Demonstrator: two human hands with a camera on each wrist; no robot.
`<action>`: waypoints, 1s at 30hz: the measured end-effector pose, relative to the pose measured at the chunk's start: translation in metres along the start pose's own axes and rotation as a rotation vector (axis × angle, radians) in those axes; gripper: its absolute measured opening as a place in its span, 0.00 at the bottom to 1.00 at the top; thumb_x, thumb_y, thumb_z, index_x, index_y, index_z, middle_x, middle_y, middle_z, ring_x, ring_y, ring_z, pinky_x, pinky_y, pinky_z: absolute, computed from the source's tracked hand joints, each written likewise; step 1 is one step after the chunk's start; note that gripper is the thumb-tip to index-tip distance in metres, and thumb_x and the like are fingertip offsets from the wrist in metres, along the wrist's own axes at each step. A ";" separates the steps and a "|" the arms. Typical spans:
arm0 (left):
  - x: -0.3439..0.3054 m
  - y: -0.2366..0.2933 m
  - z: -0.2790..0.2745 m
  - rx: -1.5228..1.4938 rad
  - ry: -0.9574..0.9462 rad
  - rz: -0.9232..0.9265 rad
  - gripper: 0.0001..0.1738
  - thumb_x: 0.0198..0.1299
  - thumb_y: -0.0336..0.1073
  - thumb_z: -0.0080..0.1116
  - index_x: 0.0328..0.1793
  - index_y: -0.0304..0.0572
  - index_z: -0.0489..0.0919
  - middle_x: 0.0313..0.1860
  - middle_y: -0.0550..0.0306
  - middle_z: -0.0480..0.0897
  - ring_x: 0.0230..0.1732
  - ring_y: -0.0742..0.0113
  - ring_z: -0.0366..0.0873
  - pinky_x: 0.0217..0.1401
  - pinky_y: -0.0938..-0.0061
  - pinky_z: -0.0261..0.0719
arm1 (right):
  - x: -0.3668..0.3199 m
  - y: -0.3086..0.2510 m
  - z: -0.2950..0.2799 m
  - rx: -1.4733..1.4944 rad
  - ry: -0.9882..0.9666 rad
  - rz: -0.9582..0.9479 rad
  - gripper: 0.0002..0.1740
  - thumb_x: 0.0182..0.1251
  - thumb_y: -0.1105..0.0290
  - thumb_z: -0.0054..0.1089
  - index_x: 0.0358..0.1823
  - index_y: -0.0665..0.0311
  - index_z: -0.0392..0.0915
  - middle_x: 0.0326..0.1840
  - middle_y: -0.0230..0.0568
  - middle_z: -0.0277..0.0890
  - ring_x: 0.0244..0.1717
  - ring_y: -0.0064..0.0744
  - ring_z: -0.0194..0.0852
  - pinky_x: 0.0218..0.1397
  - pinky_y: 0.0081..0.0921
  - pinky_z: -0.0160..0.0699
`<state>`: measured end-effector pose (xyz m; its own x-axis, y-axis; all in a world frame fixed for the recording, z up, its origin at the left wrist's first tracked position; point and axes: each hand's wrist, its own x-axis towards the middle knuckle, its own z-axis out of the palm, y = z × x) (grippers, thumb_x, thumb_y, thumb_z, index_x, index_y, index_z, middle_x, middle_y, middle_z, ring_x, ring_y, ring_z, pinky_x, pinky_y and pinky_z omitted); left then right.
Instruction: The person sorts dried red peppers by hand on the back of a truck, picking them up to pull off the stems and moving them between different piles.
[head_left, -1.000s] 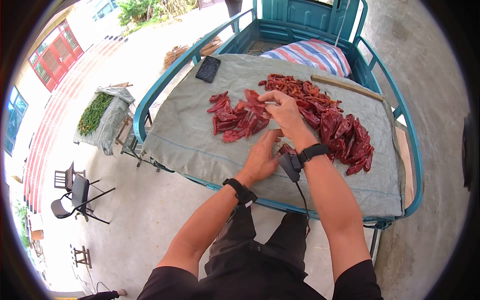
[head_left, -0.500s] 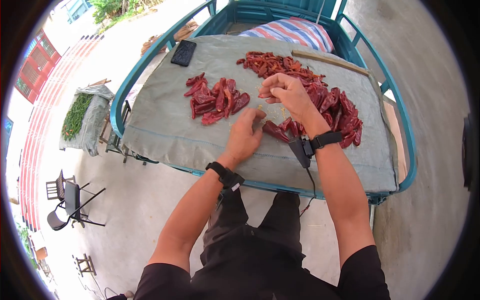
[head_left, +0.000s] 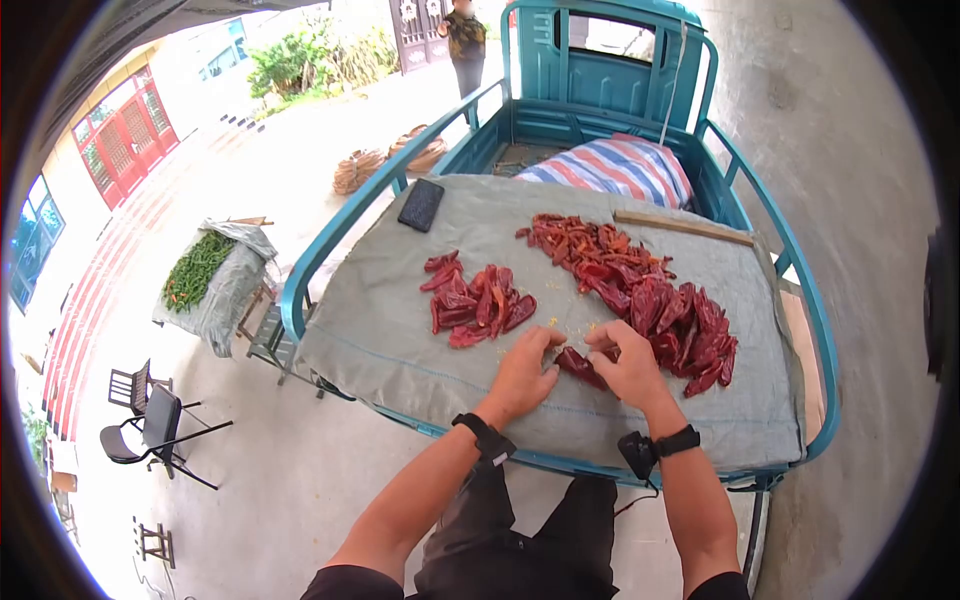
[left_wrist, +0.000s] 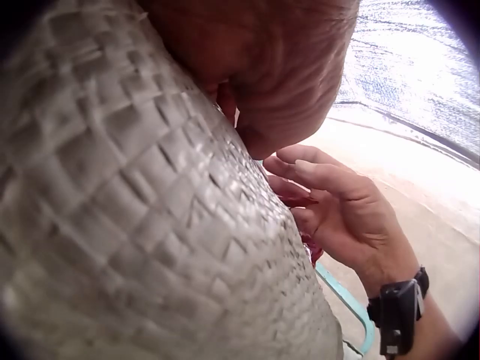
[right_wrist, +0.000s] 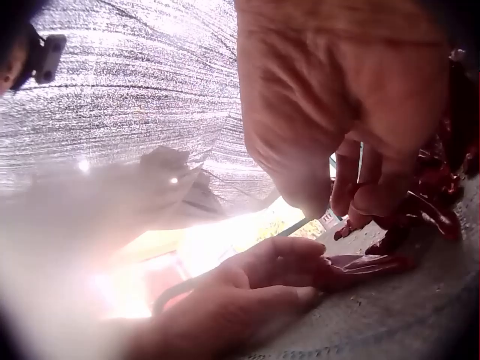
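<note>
In the head view a dark red pepper (head_left: 580,368) lies on the grey woven sheet between the two hands. My left hand (head_left: 522,372) holds its left end between thumb and fingers, as the right wrist view shows of the pepper (right_wrist: 367,267). At the other end my right hand (head_left: 632,368) has bent, parted fingers; whether they touch the pepper is unclear. A small group of red peppers (head_left: 482,305) lies beyond the left hand. Whole peppers (head_left: 690,325) are heaped beyond the right hand, joining a pile of smaller red pieces (head_left: 590,248).
The sheet (head_left: 370,300) covers a platform on a teal cart with side rails (head_left: 800,270). A black phone-like slab (head_left: 421,205) and a wooden strip (head_left: 683,227) lie toward its far edge. Green peppers (head_left: 198,270) and chairs (head_left: 160,425) stand left; a person (head_left: 466,45) stands beyond.
My right hand has come down from above the sheet to the pepper's right end. The left hand has moved to its left end. The head view has tilted up, showing more background.
</note>
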<state>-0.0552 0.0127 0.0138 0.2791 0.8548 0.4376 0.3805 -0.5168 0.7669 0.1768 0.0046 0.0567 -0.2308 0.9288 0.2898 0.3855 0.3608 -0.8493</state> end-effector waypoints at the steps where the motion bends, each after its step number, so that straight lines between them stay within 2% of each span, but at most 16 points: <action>1: -0.001 0.001 0.000 -0.005 -0.004 -0.009 0.26 0.61 0.22 0.67 0.67 0.37 0.81 0.60 0.41 0.84 0.64 0.39 0.86 0.69 0.54 0.86 | -0.003 -0.008 -0.003 -0.036 0.037 -0.046 0.12 0.72 0.80 0.70 0.55 0.67 0.86 0.51 0.39 0.87 0.45 0.27 0.89 0.50 0.29 0.90; 4: -0.001 0.001 0.000 0.001 -0.015 -0.021 0.27 0.62 0.22 0.68 0.68 0.37 0.80 0.60 0.42 0.85 0.64 0.40 0.86 0.70 0.54 0.86 | -0.006 -0.030 -0.008 -0.150 -0.013 -0.012 0.16 0.68 0.76 0.78 0.55 0.65 0.86 0.57 0.43 0.85 0.56 0.39 0.89 0.61 0.37 0.90; 7: -0.002 0.002 0.000 -0.009 -0.019 -0.035 0.27 0.62 0.22 0.68 0.69 0.37 0.80 0.61 0.42 0.85 0.65 0.40 0.87 0.70 0.54 0.86 | -0.010 -0.031 -0.004 -0.532 0.058 -0.147 0.23 0.66 0.67 0.84 0.60 0.62 0.87 0.64 0.46 0.82 0.66 0.50 0.83 0.68 0.47 0.86; 10: -0.001 0.000 0.001 -0.027 -0.011 -0.028 0.26 0.63 0.22 0.67 0.69 0.37 0.80 0.62 0.41 0.85 0.65 0.41 0.87 0.71 0.54 0.86 | -0.015 -0.036 0.004 -0.736 0.057 -0.133 0.32 0.64 0.54 0.86 0.66 0.57 0.86 0.68 0.49 0.79 0.73 0.58 0.76 0.72 0.54 0.83; 13: -0.002 -0.001 0.001 -0.027 -0.004 -0.023 0.25 0.64 0.22 0.66 0.68 0.36 0.80 0.62 0.40 0.85 0.66 0.41 0.87 0.71 0.54 0.86 | -0.024 -0.022 0.022 -0.862 0.002 -0.040 0.34 0.65 0.51 0.85 0.68 0.55 0.86 0.69 0.51 0.78 0.71 0.61 0.76 0.70 0.54 0.82; 17: -0.003 -0.006 0.004 -0.043 0.012 -0.049 0.25 0.65 0.23 0.66 0.69 0.37 0.81 0.61 0.43 0.86 0.66 0.45 0.87 0.70 0.57 0.85 | -0.024 -0.001 0.031 -0.852 0.065 -0.117 0.29 0.67 0.55 0.83 0.66 0.55 0.87 0.68 0.49 0.79 0.69 0.59 0.78 0.66 0.53 0.84; 22: -0.005 -0.004 0.003 -0.039 0.032 -0.057 0.24 0.66 0.24 0.65 0.69 0.38 0.81 0.62 0.45 0.87 0.64 0.48 0.88 0.63 0.59 0.86 | -0.024 0.006 0.033 -0.833 0.094 -0.218 0.21 0.66 0.63 0.80 0.59 0.56 0.87 0.64 0.45 0.80 0.64 0.54 0.81 0.60 0.50 0.87; 25: -0.005 -0.003 0.002 -0.049 0.039 -0.056 0.24 0.65 0.24 0.64 0.69 0.39 0.82 0.61 0.46 0.87 0.63 0.49 0.89 0.62 0.60 0.86 | -0.024 0.004 0.033 -0.850 0.104 -0.237 0.17 0.68 0.67 0.76 0.58 0.56 0.87 0.63 0.45 0.81 0.63 0.54 0.82 0.59 0.49 0.89; 29: -0.004 -0.012 0.009 -0.066 0.070 -0.051 0.25 0.63 0.23 0.64 0.68 0.38 0.81 0.60 0.44 0.87 0.62 0.47 0.89 0.62 0.59 0.86 | -0.024 0.009 0.032 -0.923 0.106 -0.185 0.17 0.73 0.72 0.68 0.61 0.57 0.87 0.65 0.47 0.82 0.65 0.55 0.82 0.62 0.49 0.89; 30: -0.005 -0.015 0.010 -0.077 0.097 -0.001 0.24 0.63 0.22 0.64 0.66 0.37 0.81 0.59 0.43 0.86 0.61 0.45 0.88 0.63 0.58 0.86 | -0.025 0.010 0.030 -0.905 0.095 -0.178 0.17 0.73 0.73 0.66 0.62 0.57 0.87 0.66 0.47 0.82 0.66 0.56 0.82 0.63 0.49 0.90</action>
<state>-0.0534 0.0161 -0.0043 0.1908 0.8579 0.4771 0.3112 -0.5139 0.7994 0.1597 -0.0172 0.0284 -0.2946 0.8419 0.4521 0.9114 0.3898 -0.1320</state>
